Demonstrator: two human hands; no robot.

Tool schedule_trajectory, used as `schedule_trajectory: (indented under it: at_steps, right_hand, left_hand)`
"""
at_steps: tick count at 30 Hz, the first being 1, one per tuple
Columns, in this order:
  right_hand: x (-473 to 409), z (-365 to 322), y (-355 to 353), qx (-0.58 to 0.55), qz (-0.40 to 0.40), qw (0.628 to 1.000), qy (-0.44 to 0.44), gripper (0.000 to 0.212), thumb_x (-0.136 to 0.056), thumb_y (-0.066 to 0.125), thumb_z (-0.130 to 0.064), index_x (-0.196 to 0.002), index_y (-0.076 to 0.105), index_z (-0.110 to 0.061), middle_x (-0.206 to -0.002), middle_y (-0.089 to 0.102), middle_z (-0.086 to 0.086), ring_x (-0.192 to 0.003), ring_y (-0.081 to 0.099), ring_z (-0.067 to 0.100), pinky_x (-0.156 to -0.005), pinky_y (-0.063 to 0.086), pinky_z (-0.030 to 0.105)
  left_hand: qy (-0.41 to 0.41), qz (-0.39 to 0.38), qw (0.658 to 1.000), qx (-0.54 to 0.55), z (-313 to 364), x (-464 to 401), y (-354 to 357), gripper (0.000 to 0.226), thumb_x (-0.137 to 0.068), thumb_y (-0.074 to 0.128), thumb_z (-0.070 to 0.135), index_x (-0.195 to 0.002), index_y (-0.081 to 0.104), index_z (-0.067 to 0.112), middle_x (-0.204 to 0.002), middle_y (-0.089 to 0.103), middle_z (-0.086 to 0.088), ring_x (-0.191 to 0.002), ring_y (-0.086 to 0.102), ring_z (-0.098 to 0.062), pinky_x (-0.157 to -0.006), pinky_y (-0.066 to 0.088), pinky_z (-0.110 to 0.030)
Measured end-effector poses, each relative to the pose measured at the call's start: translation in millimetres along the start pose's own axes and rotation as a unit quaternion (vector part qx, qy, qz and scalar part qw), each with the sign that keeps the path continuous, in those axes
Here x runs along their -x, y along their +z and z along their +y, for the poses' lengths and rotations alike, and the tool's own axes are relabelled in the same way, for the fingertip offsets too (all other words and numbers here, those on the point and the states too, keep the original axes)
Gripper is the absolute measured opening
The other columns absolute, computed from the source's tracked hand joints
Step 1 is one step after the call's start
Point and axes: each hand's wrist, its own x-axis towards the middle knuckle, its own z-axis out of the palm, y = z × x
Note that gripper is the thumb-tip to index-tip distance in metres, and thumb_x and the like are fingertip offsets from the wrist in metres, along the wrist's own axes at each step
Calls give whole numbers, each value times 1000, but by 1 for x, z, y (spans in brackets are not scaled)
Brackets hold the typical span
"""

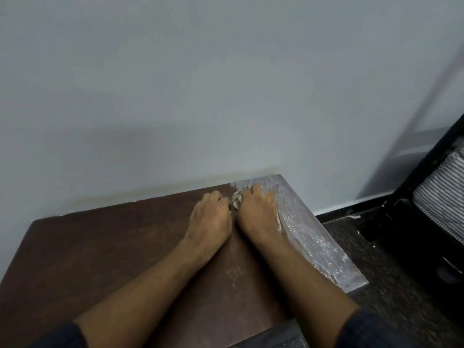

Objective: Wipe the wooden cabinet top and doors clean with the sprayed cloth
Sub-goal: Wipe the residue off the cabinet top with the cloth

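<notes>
Filling the upper two thirds of the frame, a pale grey wall (pixel 226 84) rises behind everything. Below it, the brown wooden cabinet top (pixel 100 247) spreads from the lower left toward the centre right, its back edge meeting the wall. A whitish, streaky wet band (pixel 308 229) runs along the cabinet top's right edge from the far corner toward the near corner. To the right lies a dark speckled floor (pixel 391 285), and at the far right edge of the frame stands a dark piece of furniture with a striped fabric (pixel 442 192) on it. Two bare forearms reach up from dark sleeves (pixel 386 330) at the bottom of the frame and come together near the cabinet top's far right corner. The left hand (pixel 209 217) and the right hand (pixel 256 214) sit side by side, knuckles up, fingers curled down onto the surface. Between them, the cloth (pixel 236 198) shows only as a small, pale, bunched patch, lying on the cabinet top at the inner edge of the wet band. Both hands' fingers appear to be curled round the cloth, which is mostly hidden beneath them.
</notes>
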Motion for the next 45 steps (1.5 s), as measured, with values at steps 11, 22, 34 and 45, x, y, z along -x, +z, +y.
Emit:
schedule_trajectory:
  at_steps: [11, 22, 34, 45]
  right_hand:
    - [-56, -11, 11, 26, -7, 1000, -16, 32, -96, 41, -19, -122, 56, -9, -128, 47, 8, -111, 44, 37, -93, 40, 45]
    - [-58, -2, 15, 28, -10, 998, -48, 30, -98, 41, -23, -120, 57, -12, -126, 48, 7, -107, 42, 36, -89, 41, 45]
    - [-19, 7, 4, 72, -11, 997, -14, 42, -94, 41, -17, -135, 48, -10, -137, 44, 11, -118, 42, 40, -99, 39, 47]
    - [133, 7, -1, 53, 81, 995, -26, 22, -73, 72, -15, -95, 67, -17, -98, 60, 4, -72, 49, 26, -54, 46, 41]
  left_hand:
    - [-13, -8, 1000, 15, -20, -25, 8, 29, -96, 54, 24, -120, 65, 13, -116, 59, -5, -113, 52, -24, -97, 47, -40]
    - [-41, -13, 997, 60, -34, -45, 14, 40, -93, 66, 25, -131, 62, 13, -119, 57, -6, -118, 49, -24, -101, 45, -37]
    - [-29, -2, 997, 73, -19, -14, 7, 30, -94, 60, 27, -123, 66, 19, -116, 60, 0, -113, 52, -20, -99, 48, -36]
    - [-9, -11, 992, 121, 14, 45, -1, 23, -94, 59, 23, -114, 69, 21, -105, 60, 5, -103, 56, -14, -92, 47, -26]
